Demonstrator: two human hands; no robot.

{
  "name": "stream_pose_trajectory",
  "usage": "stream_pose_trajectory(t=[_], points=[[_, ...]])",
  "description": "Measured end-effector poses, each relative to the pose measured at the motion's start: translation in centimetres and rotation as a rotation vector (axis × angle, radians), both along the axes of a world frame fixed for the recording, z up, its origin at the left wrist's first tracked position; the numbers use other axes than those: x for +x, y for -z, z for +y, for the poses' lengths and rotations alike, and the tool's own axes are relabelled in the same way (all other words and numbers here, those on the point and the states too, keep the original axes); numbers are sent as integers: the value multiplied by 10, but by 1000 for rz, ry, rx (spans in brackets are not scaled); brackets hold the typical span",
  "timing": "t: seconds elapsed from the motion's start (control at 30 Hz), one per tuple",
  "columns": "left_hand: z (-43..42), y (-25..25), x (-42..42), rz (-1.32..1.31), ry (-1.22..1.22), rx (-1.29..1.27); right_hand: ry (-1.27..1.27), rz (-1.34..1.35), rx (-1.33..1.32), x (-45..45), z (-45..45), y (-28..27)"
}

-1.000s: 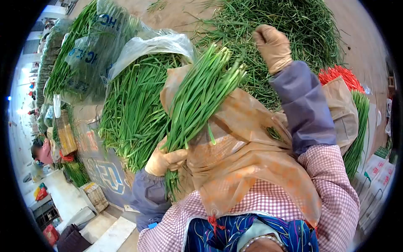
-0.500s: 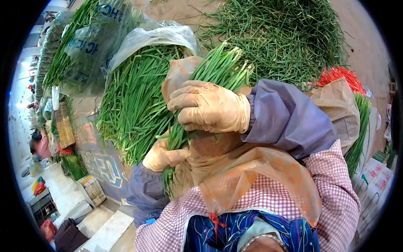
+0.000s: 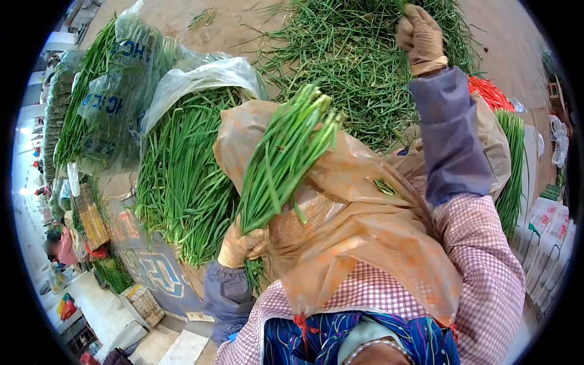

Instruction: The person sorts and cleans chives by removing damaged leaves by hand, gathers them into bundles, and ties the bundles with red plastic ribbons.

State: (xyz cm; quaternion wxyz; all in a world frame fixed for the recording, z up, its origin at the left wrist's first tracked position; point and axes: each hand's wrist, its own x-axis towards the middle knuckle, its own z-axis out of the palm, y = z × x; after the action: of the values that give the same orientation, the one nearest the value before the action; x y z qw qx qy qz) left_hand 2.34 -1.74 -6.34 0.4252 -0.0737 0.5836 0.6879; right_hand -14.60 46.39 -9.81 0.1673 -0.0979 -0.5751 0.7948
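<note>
My left hand, in a pale glove, is closed around the lower part of a bunch of garlic chives. The bunch leans up and right across my lap, its pale cut ends at the top. My right hand, gloved too, is raised over a loose heap of chive leaves. Its fingers are closed, and a bit of dark green chive leaf shows at the fingertips by the frame's top edge. A translucent brown plastic apron covers my lap, with a few leaf scraps on it.
To the left lies a large stack of chives partly in a clear plastic bag. Beyond it stands a printed bag of chives. Red ties and more upright chives are at right. A person in pink is far left.
My right hand has left the bunch and swung up and right to over the heap. The bunch is now held by my left hand alone, tilted upward and more fully in sight.
</note>
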Motion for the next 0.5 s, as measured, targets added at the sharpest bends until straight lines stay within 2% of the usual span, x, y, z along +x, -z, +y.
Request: stream_pose_trajectory(t=[0.03, 0.1, 0.13, 0.17, 0.2, 0.23, 0.27, 0.33, 0.4, 0.43, 0.5], points=[[-3, 1, 0, -77, 3, 75, 66, -107, 170, 3, 22, 10], [-5, 9, 3, -123, 5, 138, 48, -364, 1149, 23, 24, 16], [-1, 9, 5, -132, -3, 182, 43, -277, 1432, 43, 3, 6], [0, 8, 6, -147, -8, 223, 21, -101, 1410, 58, -23, -6], [-2, 13, 10, -238, -74, 273, -13, 229, 1254, 69, -50, -12], [-4, 17, 13, -328, -143, 320, -102, 363, 1296, 85, -80, -29], [0, 17, 13, -329, -129, 350, -257, 338, 1396, 103, -111, -45], [6, 12, 12, -307, -97, 342, -457, 479, 1324, 127, -165, -31], [13, 1, 10, -254, -69, 284, -402, 678, 1294, 129, -195, -11], [15, -1, 10, -225, -63, 257, -368, 740, 1189, 128, -203, -9], [11, -1, 14, -197, -54, 319, -441, 751, 1110, 119, -202, -15]])
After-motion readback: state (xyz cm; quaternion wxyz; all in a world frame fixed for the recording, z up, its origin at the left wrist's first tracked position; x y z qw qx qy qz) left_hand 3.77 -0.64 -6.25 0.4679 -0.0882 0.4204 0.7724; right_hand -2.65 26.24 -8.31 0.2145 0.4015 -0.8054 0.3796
